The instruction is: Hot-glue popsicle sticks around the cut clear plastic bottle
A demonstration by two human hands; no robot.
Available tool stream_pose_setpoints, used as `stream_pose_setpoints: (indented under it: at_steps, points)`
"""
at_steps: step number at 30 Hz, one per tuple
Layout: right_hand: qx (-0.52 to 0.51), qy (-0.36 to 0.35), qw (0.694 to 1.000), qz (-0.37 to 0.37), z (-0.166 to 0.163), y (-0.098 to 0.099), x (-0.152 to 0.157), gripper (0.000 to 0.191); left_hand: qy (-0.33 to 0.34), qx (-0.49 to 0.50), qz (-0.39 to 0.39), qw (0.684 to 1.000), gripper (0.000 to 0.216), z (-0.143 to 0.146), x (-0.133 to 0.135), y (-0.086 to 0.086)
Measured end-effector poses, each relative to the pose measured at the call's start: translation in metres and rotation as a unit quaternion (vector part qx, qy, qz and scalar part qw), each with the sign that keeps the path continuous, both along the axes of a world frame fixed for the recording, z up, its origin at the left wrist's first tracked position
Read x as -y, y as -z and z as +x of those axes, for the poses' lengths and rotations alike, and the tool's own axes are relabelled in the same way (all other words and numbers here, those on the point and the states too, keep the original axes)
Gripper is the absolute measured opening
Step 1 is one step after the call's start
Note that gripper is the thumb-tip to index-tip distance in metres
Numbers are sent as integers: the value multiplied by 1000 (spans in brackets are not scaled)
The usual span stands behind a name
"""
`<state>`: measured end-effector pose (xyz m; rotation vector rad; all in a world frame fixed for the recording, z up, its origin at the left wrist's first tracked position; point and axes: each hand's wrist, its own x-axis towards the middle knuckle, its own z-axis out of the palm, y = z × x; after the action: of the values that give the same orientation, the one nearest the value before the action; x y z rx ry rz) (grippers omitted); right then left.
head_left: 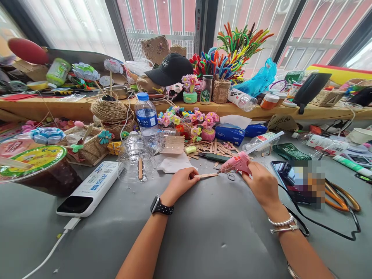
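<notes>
The left hand pinches a wooden stick low over the grey table. The right hand is wrapped around a pink glue gun, its nozzle at the stick's end. More sticks lie just beyond. A cut bottle and a power bank sit to the left, a phone to the right. Windows stand behind. The power bank's blue print is unreadable.
</notes>
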<state>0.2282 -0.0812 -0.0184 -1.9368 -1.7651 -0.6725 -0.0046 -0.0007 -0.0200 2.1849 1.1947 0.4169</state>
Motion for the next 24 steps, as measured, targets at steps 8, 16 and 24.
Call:
stream_pose_setpoints:
  at_steps: [8, 16, 24]
  points:
    - [28, 3, 1000, 5, 0, -1, 0, 31, 5, -2, 5, 1000, 20, 0, -1, 2]
    - [44, 3, 999, 14, 1, -1, 0, 28, -1, -13, -1, 1000, 21, 0, 0, -1]
    - [43, 8, 999, 11, 1, 0, 0, 24, 5, -16, 2, 1000, 19, 0, -1, -1]
